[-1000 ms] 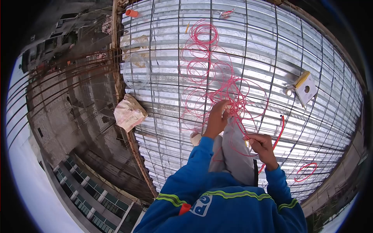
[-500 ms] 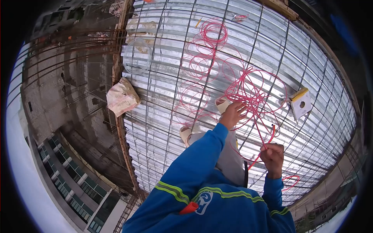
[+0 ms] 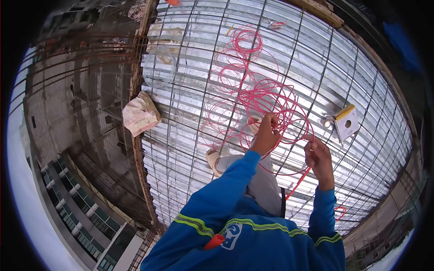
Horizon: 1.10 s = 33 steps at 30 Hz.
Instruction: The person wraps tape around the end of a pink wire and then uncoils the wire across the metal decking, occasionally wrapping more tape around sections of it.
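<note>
A tangle of thin red wire spreads in loose loops over the corrugated metal decking and the rebar grid. My left hand is at the near edge of the tangle, fingers closed on some of the wire loops. To its right, my right hand is raised, with thumb and fingertips pinching a strand of the same wire. A thicker red strand slants below, between my right hand and my leg. The exact grip of my left fingers is partly hidden by the hand itself.
A white box with a round hole stands at right, beside a small roll. A paper cement bag and a clear coil lie left. The wooden deck edge drops to a lower level. Rebar crosses underfoot.
My right hand has moved up and brought its strand toward the tangle. My left hand has turned and closed on loops, and the tangle has shifted left.
</note>
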{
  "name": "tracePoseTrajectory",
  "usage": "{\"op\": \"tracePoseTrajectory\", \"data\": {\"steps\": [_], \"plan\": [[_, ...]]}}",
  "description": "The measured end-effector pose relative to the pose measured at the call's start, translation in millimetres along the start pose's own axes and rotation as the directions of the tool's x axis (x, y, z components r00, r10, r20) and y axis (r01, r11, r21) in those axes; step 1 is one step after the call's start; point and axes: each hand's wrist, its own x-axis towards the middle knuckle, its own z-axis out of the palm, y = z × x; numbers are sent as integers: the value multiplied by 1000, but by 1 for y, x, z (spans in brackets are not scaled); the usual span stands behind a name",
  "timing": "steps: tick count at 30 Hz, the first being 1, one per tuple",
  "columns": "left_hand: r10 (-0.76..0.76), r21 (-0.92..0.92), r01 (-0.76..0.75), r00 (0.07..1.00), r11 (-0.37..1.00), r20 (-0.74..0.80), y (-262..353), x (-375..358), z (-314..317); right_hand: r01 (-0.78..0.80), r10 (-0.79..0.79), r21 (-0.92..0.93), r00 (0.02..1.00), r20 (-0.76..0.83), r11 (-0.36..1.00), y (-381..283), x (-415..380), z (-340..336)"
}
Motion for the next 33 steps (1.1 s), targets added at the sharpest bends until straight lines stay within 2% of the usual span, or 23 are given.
{"op": "tracePoseTrajectory", "data": {"steps": [1, 3, 5, 6, 7, 9, 11, 13, 14, 15, 17, 18, 19, 21, 23, 24, 26, 27, 28, 30, 31, 32, 33], "plan": [[0, 1, 0, 1000, 1000, 10, 0, -5, -8, -9, 13, 35, 993, -119, 999, -4, 7, 1], [30, 60, -45, 973, 997, 227, 2, -11, -28, -57, 74, 110, 983, -166, 992, -11, 27, -30], [-22, 7, 20, 962, 1000, 271, 3, -8, -56, 38, -19, 66, 965, -262, 997, -15, 30, -43], [143, 207, -157, 987, 966, 79, 2, -1, -70, 83, -77, 11, 962, -263, 996, -19, 24, -42], [324, 426, -260, 942, 867, -83, 5, -1, -78, 113, -121, -44, 959, -258, 993, -22, 14, -41], [89, 497, 78, 949, 864, -303, 15, -5, -83, 142, -145, -27, 966, -213, 989, -16, 4, -34], [26, 512, 143, 951, 847, -308, 1, -12, -76, 208, -206, -14, 957, -203, 978, -11, -1, -22], [-122, 597, 47, 989, 801, 87, 5, -29, -69, 251, -252, -33, 945, -207, 967, -16, 1, -20], [-129, 464, 37, 977, 885, 168, 4, -36, -66, 273, -270, -21, 934, -236, 962, -21, 1, -18], [-127, 460, 36, 978, 887, 168, 2, -37, -67, 294, -286, -10, 921, -264, 956, -26, 0, -17], [-12, 451, 26, 999, 892, -34, -2, -37, -78, 283, -278, -21, 922, -270, 959, -42, -7, -35], [14, 466, 93, 975, 880, -222, -12, -31, -90, 287, -299, -86, 929, -220, 954, -47, -16, -40], [192, 596, 46, 924, 801, -330, -14, -22, -99, 296, -319, -149, 933, -165, 943, -52, -26, -38], [-104, 255, 272, 846, 928, -523, -3, -15, -88, 348, -354, -80, 932, -74, 934, -60, -47, -28], [-212, 217, 280, 933, 935, -290, 23, -25, -67, 390, -384, 4, 909, -165, 921, -64, -49, -16], [-185, 211, 213, 972, 954, -143, 19, -33, -52, 369, -364, -4, 917, -164, 930, -64, -46, -9], [-208, -291, 267, 953, 919, 219, -1, -36, -41, 378, -377, -17, 916, -135, 926, -75, -50, -4], [-183, -459, 353, 909, 815, 374, -9, -38, -43, 447, -440, 19, 886, -143, 894, -81, -56, -3], [-180, -467, 348, 913, 813, 367, -16, -39, -46, 441, -438, -1, 893, -106, 898, -87, -61, -3], [-273, -98, 288, 951, 953, 141, -20, -26, -58, 446, -446, -21, 891, -78, 895, -94, -74, 1], [-263, -99, 278, 954, 955, 142, -15, -16, -60, 491, -495, -100, 869, -19, 866, -97, -82, 5], [-54, 49, 63, 985, 997, -161, -10, -6, -62, 534, -534, -174, 844, 50, 828, -101, -91, 8], [195, 250, -95, 889, 964, -414, 4, -3, -66, 624, -620, -208, 779, 92, 753, -106, -104, 10]]}}
